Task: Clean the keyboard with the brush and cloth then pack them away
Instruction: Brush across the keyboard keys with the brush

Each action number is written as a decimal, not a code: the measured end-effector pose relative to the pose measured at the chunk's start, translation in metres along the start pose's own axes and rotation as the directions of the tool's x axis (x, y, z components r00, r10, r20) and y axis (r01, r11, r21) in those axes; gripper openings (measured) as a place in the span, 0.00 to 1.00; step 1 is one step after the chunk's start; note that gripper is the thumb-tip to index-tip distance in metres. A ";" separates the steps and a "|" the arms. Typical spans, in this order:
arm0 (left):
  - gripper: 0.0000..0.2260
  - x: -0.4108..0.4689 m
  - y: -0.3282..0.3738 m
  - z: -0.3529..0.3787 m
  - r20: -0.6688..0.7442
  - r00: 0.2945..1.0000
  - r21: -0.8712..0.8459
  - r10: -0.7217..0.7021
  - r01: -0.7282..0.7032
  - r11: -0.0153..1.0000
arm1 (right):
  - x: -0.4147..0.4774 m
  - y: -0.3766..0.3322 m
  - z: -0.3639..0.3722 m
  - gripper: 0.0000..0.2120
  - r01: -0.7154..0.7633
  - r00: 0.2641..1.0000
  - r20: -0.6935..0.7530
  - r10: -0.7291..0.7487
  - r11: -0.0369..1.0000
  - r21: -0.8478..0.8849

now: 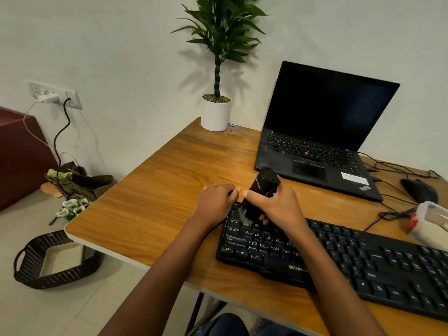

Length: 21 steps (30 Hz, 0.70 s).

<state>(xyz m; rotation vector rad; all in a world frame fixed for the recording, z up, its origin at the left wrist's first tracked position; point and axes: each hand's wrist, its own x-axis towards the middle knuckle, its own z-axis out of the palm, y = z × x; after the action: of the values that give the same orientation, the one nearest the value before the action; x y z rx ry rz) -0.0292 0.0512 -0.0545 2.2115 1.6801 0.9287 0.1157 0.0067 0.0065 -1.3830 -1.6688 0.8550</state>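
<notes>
On the keyboard [363, 258]: one brush [264, 183], two hands.
Right hand [275, 204] grasps the brush, bristles on its far-left keys; left hand [215, 198] grips its far-left corner.

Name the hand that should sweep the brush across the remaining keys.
Right. The right hand grips the brush, bristles on the upper-left keys of the keyboard; the left hand, at its far-left corner, has no brush.
</notes>
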 end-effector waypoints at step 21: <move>0.10 -0.003 0.003 -0.004 0.023 0.999 -0.037 -0.023 0.023 0.999 | 0.034 -0.020 -0.039 0.16 0.117 0.684 0.729 -0.040 0.992 -0.055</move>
<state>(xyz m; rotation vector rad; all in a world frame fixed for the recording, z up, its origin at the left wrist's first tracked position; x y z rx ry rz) -0.0296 0.0466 -0.0504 2.1663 1.6613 0.9184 0.1379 0.0370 0.0475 -1.0631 -2.3757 1.4144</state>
